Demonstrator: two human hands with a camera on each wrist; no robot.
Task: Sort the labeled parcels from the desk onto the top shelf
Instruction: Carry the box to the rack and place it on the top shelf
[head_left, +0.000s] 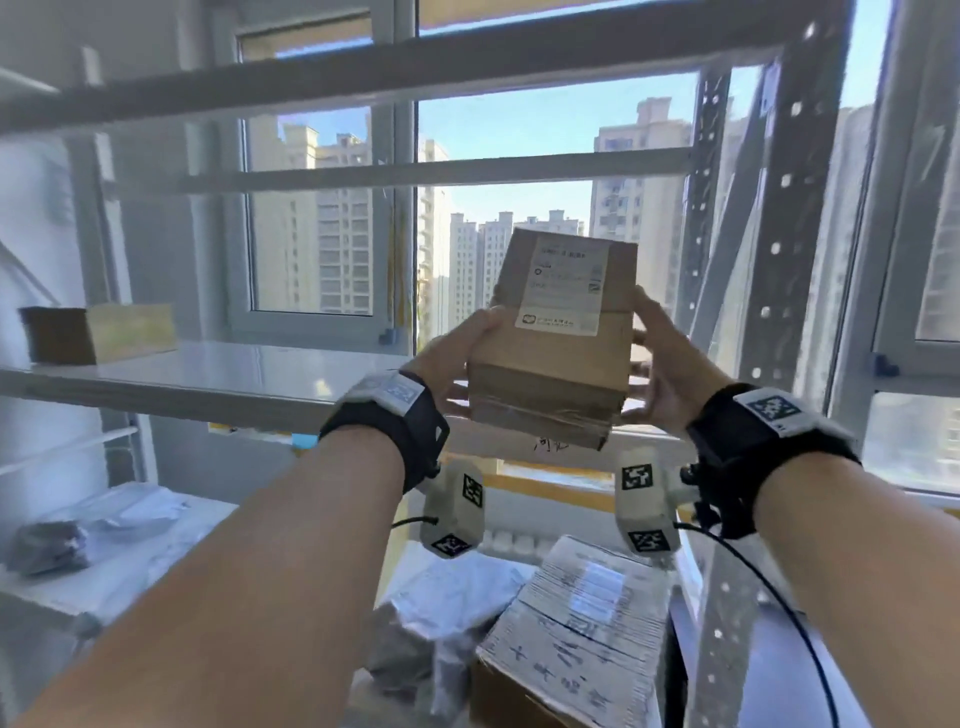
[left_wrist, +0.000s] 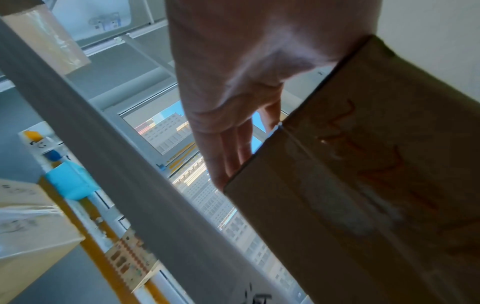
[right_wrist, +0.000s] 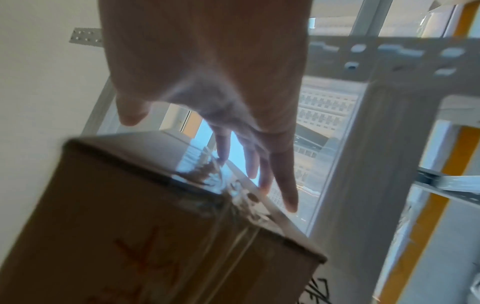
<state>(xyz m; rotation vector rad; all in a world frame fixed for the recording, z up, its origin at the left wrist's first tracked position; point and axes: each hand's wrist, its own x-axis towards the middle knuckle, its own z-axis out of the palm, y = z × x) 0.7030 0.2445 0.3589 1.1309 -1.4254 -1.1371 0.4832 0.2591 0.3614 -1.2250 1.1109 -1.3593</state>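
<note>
We stand before the metal rack (head_left: 779, 218), its shelf board (head_left: 208, 374) running from nine o'clock toward centre, a small box (head_left: 98, 332) already on it at nine. We judge this the carrying step: the labelled parcel (head_left: 558, 332) hangs in the air at centre, above the shelf's front edge. Our left hand (head_left: 457, 358) and right hand (head_left: 660, 374) press its sides with straight fingers. Next we must push it toward twelve and lower it flat.
</note>
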